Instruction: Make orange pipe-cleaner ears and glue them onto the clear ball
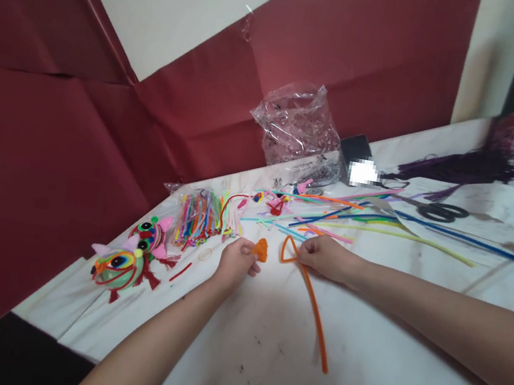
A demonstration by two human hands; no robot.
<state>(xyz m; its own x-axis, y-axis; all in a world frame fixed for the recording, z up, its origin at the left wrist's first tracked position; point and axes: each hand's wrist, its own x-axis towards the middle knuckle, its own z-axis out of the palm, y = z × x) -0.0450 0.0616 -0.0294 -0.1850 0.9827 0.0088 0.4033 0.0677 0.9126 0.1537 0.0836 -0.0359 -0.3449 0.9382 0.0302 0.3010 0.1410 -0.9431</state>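
Between the thumb and fingers of my left hand (239, 262) is a small orange fuzzy piece (261, 250), rounded in outline. My right hand (325, 256) pinches an orange pipe cleaner (315, 312). Its upper end is bent into a triangular loop (287, 251), while the long tail hangs down to the right. The two hands are apart, with a narrow gap between the orange piece and the loop. Beyond them, loose pipe cleaners (355, 223) in several colours lie across the white table (258, 352).
Two colourful animal-head ornaments (120, 261) with red tassels sit at the left. Near them lies a bundle of pipe cleaners (200, 216). A clear plastic bag (296, 126), a dark box (357, 157), black-handled scissors (442, 212) and purple tassels (460, 165) are at the back.
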